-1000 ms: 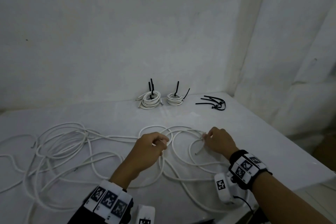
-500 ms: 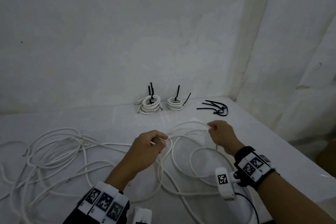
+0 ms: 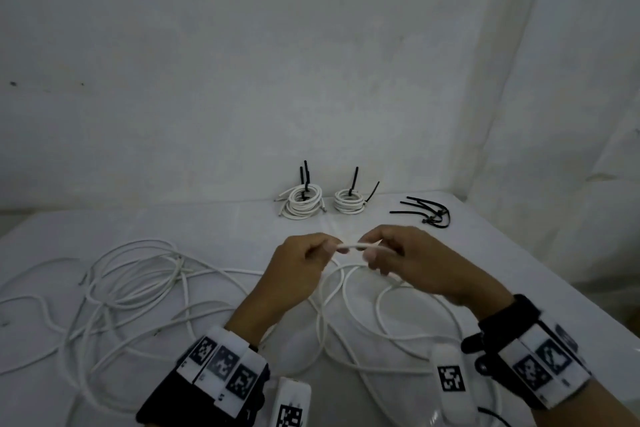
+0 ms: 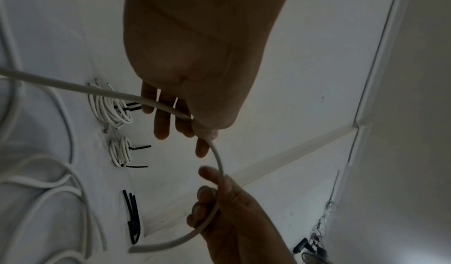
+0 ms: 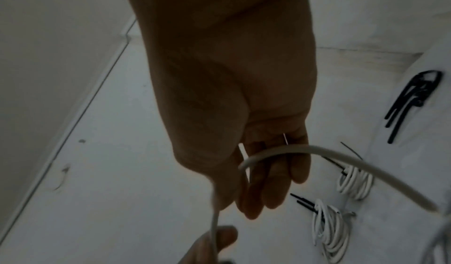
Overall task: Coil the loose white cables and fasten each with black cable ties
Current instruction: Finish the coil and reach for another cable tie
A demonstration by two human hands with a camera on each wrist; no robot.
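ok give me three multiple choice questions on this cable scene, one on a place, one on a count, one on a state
1. Where do the spare ties lie?
A. right of the two coils
B. among the loose cables
C. in the left hand

2. How many tied coils stand at the back of the table?
A. one
B. two
C. four

3. What is the state of the cable between the hands?
A. flat on the table
B. already tied
C. held up by both hands

Answers:
1. A, the ties sit right of the small coil.
2. B, a big coil and the small one.
3. C, the left hand and right hand each pinch it above the table.
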